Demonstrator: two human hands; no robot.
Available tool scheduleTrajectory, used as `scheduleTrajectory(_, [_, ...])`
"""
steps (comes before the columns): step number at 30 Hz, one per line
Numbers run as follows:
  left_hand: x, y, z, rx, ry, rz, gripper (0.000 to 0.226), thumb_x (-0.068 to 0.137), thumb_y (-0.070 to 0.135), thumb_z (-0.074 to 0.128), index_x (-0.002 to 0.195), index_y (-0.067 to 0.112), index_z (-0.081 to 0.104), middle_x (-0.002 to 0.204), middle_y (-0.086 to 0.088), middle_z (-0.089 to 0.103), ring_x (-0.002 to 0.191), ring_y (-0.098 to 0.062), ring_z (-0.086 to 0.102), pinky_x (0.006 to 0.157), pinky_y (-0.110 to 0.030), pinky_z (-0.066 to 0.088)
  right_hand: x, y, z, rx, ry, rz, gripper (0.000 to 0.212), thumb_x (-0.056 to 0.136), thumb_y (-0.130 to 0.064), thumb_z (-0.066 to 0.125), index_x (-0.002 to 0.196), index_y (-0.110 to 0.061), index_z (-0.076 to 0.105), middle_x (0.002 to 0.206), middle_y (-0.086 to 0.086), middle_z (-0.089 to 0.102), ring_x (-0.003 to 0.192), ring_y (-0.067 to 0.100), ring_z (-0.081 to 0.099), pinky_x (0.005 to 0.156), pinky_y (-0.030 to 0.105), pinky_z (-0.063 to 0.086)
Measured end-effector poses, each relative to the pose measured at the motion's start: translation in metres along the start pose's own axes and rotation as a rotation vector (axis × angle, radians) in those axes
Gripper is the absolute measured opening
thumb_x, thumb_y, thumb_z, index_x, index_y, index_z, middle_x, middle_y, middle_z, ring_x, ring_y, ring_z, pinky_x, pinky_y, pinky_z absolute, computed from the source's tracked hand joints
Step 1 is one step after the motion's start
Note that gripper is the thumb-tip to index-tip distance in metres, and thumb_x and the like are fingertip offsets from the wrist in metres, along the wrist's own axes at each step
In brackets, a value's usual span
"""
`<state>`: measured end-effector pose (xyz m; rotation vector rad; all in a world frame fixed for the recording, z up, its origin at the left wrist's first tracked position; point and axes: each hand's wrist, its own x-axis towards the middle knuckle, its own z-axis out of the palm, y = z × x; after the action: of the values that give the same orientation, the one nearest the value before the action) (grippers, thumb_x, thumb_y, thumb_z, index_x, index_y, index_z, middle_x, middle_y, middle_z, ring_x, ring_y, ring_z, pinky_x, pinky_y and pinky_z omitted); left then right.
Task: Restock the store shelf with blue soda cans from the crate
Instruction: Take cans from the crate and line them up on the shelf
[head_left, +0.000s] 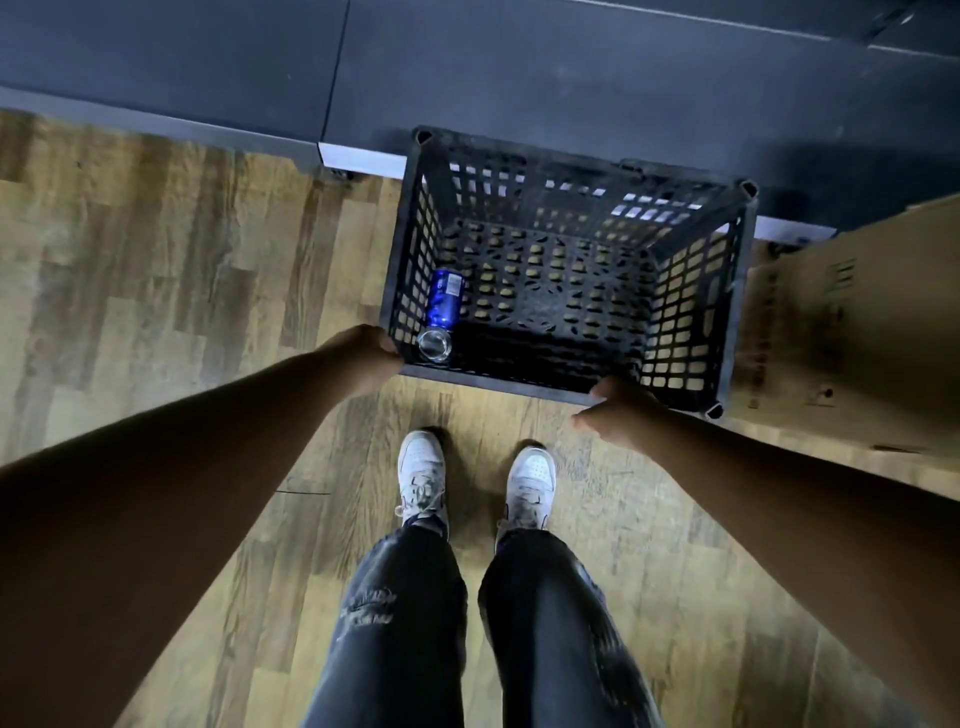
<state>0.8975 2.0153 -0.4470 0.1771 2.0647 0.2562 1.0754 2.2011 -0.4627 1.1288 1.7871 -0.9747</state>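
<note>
Down on the wood-plank floor (171, 291) we're looking straight over the black plastic lattice crate (691, 291), which sits against the dark base of the store shelf (519, 67), with a brown cardboard box (852, 332) just beside it on the right. Inside the crate, one blue soda can (442, 302) lies on its side along the left wall, its silver end turned toward us, close to the near-left corner. Our left hand (366, 358) is at that near-left corner, fingers curled over the rim and gripping the crate right next to the can. Our right hand (621, 415) is at the near edge toward the right corner, thumb sticking out to the left, fingers tucked out of sight past the rim, so it looks to be holding on there, though the fingers themselves are hidden. Both bare arms reach forward and down, nearly straight, converging on the crate. Below them, two white sneakers (422, 467) stand just short of the crate, under dark ripped jeans (395, 623).
</note>
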Motion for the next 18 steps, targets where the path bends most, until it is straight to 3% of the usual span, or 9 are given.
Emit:
scheduleTrajectory(3, [0.011,-0.005,0.013,-0.051,-0.026,0.009,0.009,0.092,0.01,0.052,0.09,0.006,0.06,0.09,-0.018,0.058,0.08,-0.025,0.053,0.07,-0.032,0.038,0.006,0.0,0.008,-0.014,0.011,-0.012,0.04,0.088,-0.018,0.063,0.124,-0.003,0.051,0.121,0.015,0.052,0.106,0.026,0.055,0.081,0.031,0.047])
scheduleTrajectory(6, [0.02,-0.005,0.022,-0.048,-0.059,0.022,0.013,0.093,0.008,0.049,0.099,0.001,0.059,0.093,-0.018,0.057,0.083,-0.025,0.053,0.073,-0.033,0.041,0.017,-0.003,0.016,0.013,0.023,-0.025,0.032,0.087,-0.016,0.063,0.117,-0.005,0.055,0.102,0.012,0.054,0.086,0.022,0.053,0.068,0.025,0.043])
scheduleTrajectory(10, [0.039,-0.007,0.032,-0.02,-0.042,0.049,0.025,0.094,0.007,0.048,0.113,-0.006,0.057,0.104,-0.023,0.06,0.097,-0.033,0.059,0.085,-0.04,0.048,0.04,-0.007,0.029,-0.006,0.079,-0.07,0.009,0.087,-0.017,0.06,0.09,-0.01,0.056,0.077,0.01,0.051,0.071,0.022,0.05,0.047,0.021,0.032])
scheduleTrajectory(12, [0.051,-0.01,0.038,0.007,-0.038,0.052,0.025,0.094,0.007,0.048,0.113,-0.005,0.058,0.099,-0.02,0.059,0.09,-0.029,0.058,0.074,-0.034,0.048,0.053,-0.01,0.035,-0.011,0.1,-0.099,0.008,0.086,-0.017,0.058,0.088,-0.009,0.056,0.072,0.009,0.05,0.074,0.024,0.052,0.048,0.022,0.034])
scheduleTrajectory(18, [0.091,-0.023,0.059,0.188,0.07,0.099,0.027,0.094,0.015,0.047,0.114,0.005,0.061,0.096,-0.009,0.055,0.086,-0.021,0.051,0.056,-0.02,0.036,0.088,-0.01,0.052,-0.006,0.145,-0.113,0.014,0.086,-0.019,0.058,0.098,-0.015,0.057,0.089,0.012,0.052,0.077,0.024,0.051,0.047,0.021,0.032])
